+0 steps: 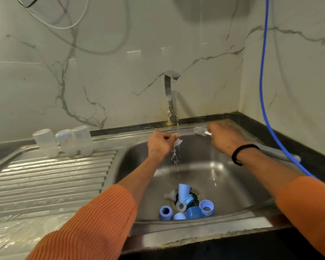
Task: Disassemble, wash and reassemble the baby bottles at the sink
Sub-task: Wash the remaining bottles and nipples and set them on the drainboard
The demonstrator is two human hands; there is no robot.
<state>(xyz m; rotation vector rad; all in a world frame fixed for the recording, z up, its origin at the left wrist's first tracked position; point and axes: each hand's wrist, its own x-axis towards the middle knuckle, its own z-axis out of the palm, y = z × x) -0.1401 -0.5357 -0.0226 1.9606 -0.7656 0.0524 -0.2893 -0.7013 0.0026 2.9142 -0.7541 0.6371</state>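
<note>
My left hand (pixel 160 144) pinches a clear silicone teat (pixel 177 142) under the water running from the tap (pixel 170 96). To the right, my right hand (pixel 224 138) grips a bottle brush (pixel 200 130) whose grey bristle head points left over the back rim of the sink (pixel 233 186); its grey handle sticks out behind my wrist. Around the drain lie several blue rings and caps (pixel 194 212), a clear teat (pixel 170 195) and a clear part (pixel 180 205). Three clear bottle bodies (pixel 64 141) stand upside down on the drainboard at the back left.
A ribbed steel drainboard (pixel 51 177), wet at the front, runs left of the sink. A blue hose (pixel 265 91) hangs down the right wall to the dark counter (pixel 289 139). White cables hang at the top left of the marble wall.
</note>
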